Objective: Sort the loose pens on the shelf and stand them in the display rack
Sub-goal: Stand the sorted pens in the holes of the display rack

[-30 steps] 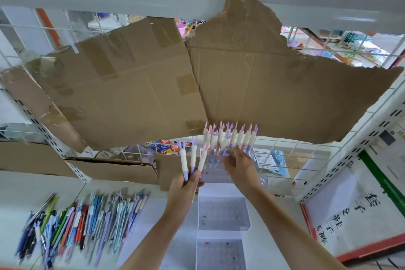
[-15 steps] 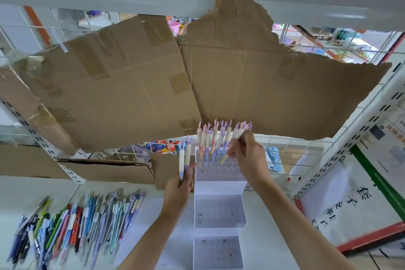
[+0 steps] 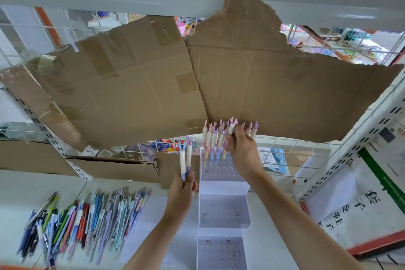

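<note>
White pens (image 3: 185,161) in left hand (image 3: 183,190) (right hand (image 3: 242,151) at rack (image 3: 221,184))

Bright, even daylight with wide-angle warp

Light pours through the wire grid behind the cardboard (image 3: 140,85), glare streaks the upper shelf beam (image 3: 350,15), straight rails bow at the edges, and the loose pens (image 3: 72,223) at lower left smear with motion blur.

Loose pens (image 3: 87,219) lie left of rack (image 3: 222,215).
</note>
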